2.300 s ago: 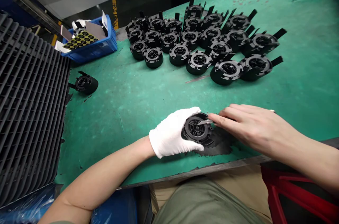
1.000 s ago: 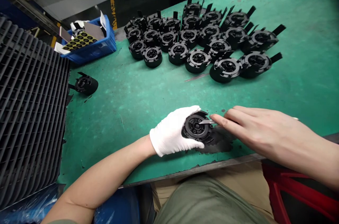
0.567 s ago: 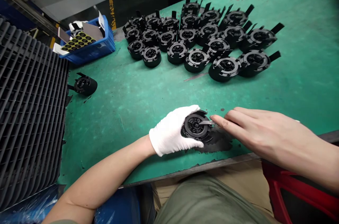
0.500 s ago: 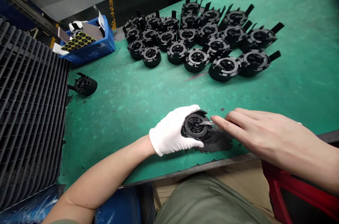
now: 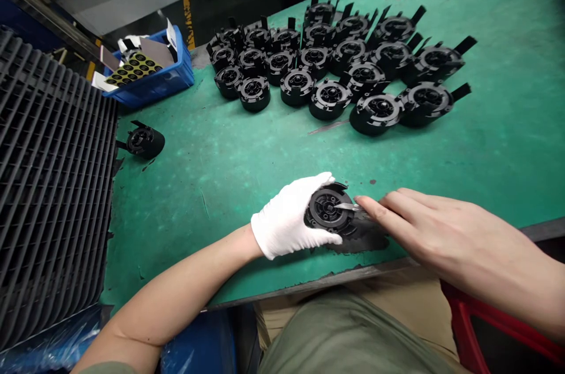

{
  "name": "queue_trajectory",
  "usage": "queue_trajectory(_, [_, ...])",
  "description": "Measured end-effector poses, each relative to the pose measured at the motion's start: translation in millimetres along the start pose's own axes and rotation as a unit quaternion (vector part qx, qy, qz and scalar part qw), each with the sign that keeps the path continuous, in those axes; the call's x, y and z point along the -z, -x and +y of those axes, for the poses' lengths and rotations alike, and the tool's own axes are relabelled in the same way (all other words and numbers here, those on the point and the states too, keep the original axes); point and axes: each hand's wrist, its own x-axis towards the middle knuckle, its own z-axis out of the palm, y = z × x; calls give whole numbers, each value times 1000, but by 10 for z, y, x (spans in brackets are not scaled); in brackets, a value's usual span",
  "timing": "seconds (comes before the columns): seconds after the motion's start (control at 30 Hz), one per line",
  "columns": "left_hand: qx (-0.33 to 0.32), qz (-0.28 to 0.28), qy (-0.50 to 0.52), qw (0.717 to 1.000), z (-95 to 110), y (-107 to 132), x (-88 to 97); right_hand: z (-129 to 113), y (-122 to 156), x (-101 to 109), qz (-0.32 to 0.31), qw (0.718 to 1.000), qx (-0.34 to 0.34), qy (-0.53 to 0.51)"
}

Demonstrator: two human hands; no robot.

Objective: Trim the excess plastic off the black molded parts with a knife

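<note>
My left hand (image 5: 289, 218), in a white glove, is wrapped round a round black plastic part (image 5: 327, 212) near the front edge of the green mat (image 5: 229, 168). My bare right hand (image 5: 424, 232) pinches a thin metal blade (image 5: 348, 207), its tip resting on the part's ribbed face near the hub. The part is tilted toward me. Under it lies a dark worn patch (image 5: 366, 238) with black shavings.
Several matching black parts with tabs (image 5: 335, 65) stand in rows at the back. A single one (image 5: 143, 141) lies at the left beside a ribbed black tray (image 5: 48, 185). A blue bin (image 5: 148, 70) holds sticker sheets. A thin metal sliver (image 5: 329, 126) lies mid-mat.
Both hands stay on the part; my right hand has drawn slightly toward me and down, the blade tip still on the face. The view shifted a little.
</note>
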Motion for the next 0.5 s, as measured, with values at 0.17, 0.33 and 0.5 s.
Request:
queue_trajectory(0.17, [-10,1,3,1000,8,2,-1,-71,15,5,23,997,46,59])
queue_trajectory(0.33, [17,2,-8,1000,1,-26,0,-106,130,-159,24,998,45,39])
queue_trajectory(0.5, [14,25,-8,1000,101,15,-19,-131,246,-260,86,996,-13,-2])
